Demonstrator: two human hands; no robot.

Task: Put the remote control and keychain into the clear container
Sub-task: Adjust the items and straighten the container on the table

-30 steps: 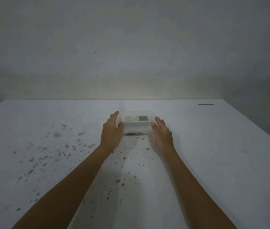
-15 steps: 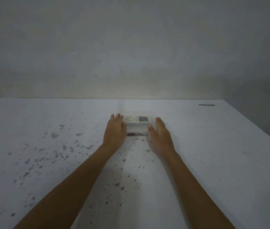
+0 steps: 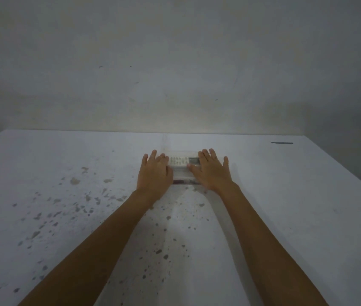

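Note:
A clear container (image 3: 182, 176) sits mid-table, a little beyond centre. Inside it lies the white remote control (image 3: 180, 161), its buttons and small display facing up. A dark reddish strip (image 3: 180, 181) shows low at the container's near wall; it may be the keychain, but I cannot tell. My left hand (image 3: 154, 172) lies flat, palm down, on the container's left end. My right hand (image 3: 211, 171) lies flat on its right end, fingers spread over the top. Both hands press on the top and hide the container's ends.
The white table (image 3: 285, 206) has grey speckled stains across its left and near-middle parts. A short dark mark (image 3: 282, 142) lies near the far right corner. A bare wall rises behind the far edge. The table's right edge runs diagonally at the right.
Both hands have moved from beside the container onto its top. One second ago they flanked it with fingers raised; now the palms lie flat over its two ends.

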